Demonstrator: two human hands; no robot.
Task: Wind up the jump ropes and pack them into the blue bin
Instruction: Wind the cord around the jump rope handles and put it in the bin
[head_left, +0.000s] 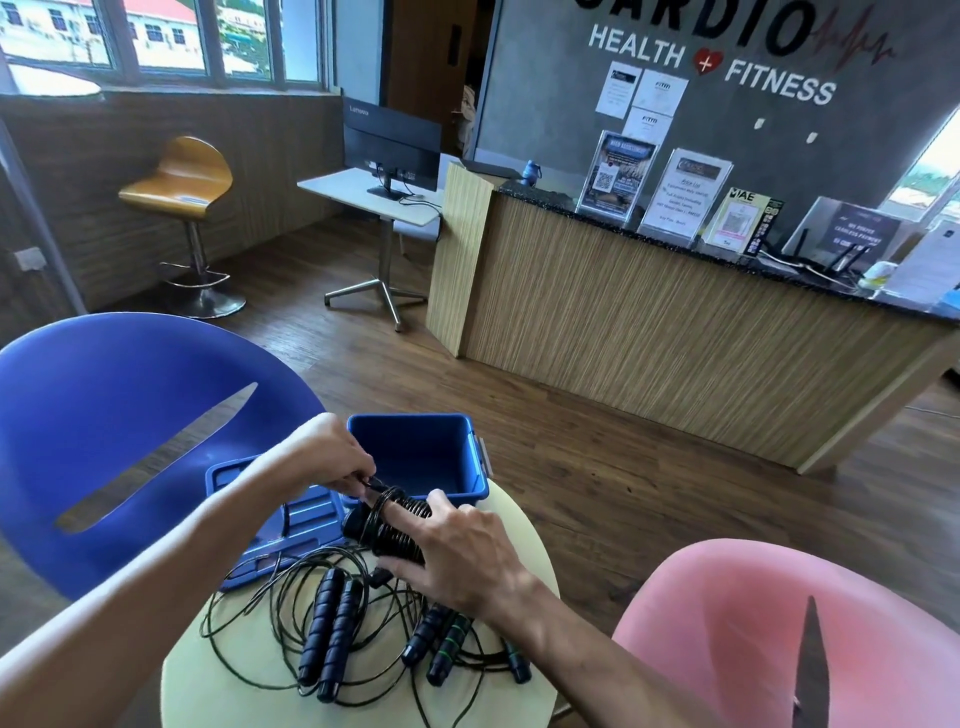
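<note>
My right hand (457, 556) grips a pair of black jump-rope handles (387, 535) with black cord coiled tightly round them, held above the table. My left hand (332, 457) pinches the cord's end (375, 483) at the top of the coil. The open blue bin (415, 457) stands just behind, with nothing visible inside. On the round pale-yellow table (218, 691) lie loose tangled cords, one pair of black ribbed handles (330, 634) and another pair with green rings (441, 649).
The bin's blue lid (280, 525) lies flat to the left of the bin. A blue chair (119, 431) stands at the left, a pink chair (769, 639) at the right. A wooden reception counter (675, 353) is beyond, across wooden floor.
</note>
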